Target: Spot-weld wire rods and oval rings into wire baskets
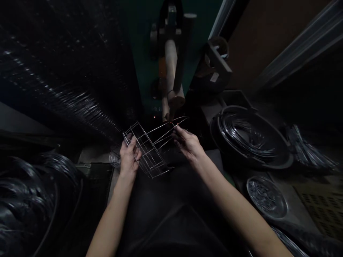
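Left fingers (138, 154) gripping wire rack (152, 143) | right fingers (182, 133) pinched on thin wire (166, 134)

Left hand (129, 157): bare, with a thumb and fingers you can see; the nails are too dim to make out
Right hand (189, 145): bare too, and a bit blurry at the fingertips
Left arm (114, 214): bare from the wrist to the bottom edge of the view, thin at the wrist and fatter lower down
Right arm (227, 194): bare as well, smooth and long, also thin at the wrist and wider lower down
Dark cloth (166, 217): over the lap, almost black, plain and dull, with soft folds
Big fold (184, 207): makes a pointy shape, like a tent top
Kind of clothes: too dark to tell if it is an apron or pants
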`<action>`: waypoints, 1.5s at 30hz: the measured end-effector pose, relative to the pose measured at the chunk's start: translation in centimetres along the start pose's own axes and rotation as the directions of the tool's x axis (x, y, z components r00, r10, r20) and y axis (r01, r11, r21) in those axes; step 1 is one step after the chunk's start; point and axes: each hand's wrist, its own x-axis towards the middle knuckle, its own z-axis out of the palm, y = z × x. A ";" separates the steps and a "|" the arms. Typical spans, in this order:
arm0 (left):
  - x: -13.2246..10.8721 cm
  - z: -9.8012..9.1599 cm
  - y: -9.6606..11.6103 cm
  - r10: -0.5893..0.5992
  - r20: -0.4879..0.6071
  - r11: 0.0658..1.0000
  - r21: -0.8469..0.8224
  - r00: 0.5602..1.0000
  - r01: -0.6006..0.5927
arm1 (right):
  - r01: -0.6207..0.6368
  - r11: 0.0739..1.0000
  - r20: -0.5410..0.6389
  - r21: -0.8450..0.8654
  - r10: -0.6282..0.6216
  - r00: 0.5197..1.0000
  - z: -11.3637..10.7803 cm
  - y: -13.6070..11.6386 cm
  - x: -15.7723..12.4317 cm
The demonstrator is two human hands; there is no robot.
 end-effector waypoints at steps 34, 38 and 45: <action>-7.6 -6.1 -6.8 -0.090 0.500 0.885 0.436 0.861 -0.161 | 0.506 0.345 0.533 -0.791 -0.018 0.846 -0.5 -0.5 -1.8; -6.0 -7.6 -7.2 -0.384 0.419 0.921 0.241 0.822 0.308 | 0.400 0.585 0.530 -0.706 0.060 0.846 -5.3 1.5 -1.0; -2.5 -7.2 -6.9 -0.659 0.078 0.749 -0.017 0.748 0.662 | 0.565 0.482 0.701 -0.670 0.160 0.695 -12.2 5.8 -3.9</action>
